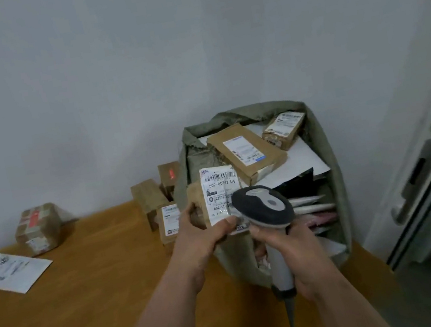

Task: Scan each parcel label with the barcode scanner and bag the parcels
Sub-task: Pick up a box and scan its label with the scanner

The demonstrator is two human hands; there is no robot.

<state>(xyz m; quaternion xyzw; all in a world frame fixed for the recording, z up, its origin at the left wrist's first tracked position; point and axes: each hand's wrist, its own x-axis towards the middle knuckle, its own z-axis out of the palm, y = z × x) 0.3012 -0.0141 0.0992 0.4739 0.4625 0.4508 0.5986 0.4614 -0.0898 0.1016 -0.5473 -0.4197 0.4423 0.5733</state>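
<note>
The big green bag (325,145) sits open on the table (88,298) for scanned parcels, while the left hand (196,240) holds a small parcel (214,197) label-up so the scanner (264,206), gripped by the right hand (295,252), can read it.

"502-60212-815" under the barcode on the white label (221,193) of the held parcel (197,209); other labels illegible.
</note>
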